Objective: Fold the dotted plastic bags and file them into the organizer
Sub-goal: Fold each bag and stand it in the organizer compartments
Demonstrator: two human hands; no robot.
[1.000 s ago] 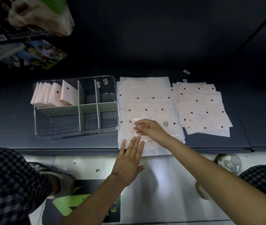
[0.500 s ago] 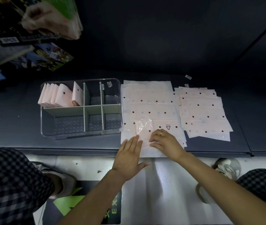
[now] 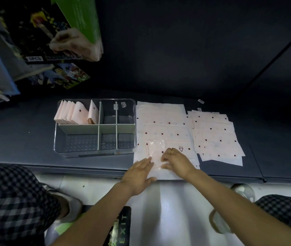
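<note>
A pale pink dotted plastic bag [image 3: 156, 150] lies partly folded on a stack of flat dotted bags [image 3: 162, 121] at the near edge of the dark shelf. My left hand [image 3: 139, 172] lies flat with straight fingers on the bag's left side. My right hand [image 3: 176, 161], with a ring on it, presses down on the fold beside it, fingers bent over the plastic. A clear organizer [image 3: 95, 150] with white dividers stands to the left. Several folded bags [image 3: 75, 113] stand upright in its back left compartment.
A second spread of flat dotted bags [image 3: 215, 135] lies to the right of the stack. Boxed goods [image 3: 40, 32] hang at the upper left. The shelf's front edge [image 3: 70, 170] runs just below the organizer. My checked knees [image 3: 8, 201] flank the white floor with an EXIT sticker [image 3: 121, 228].
My right hand drew back from the bag's far part toward me and to the right, settling on the fold. My left hand crept slightly forward onto the bag.
</note>
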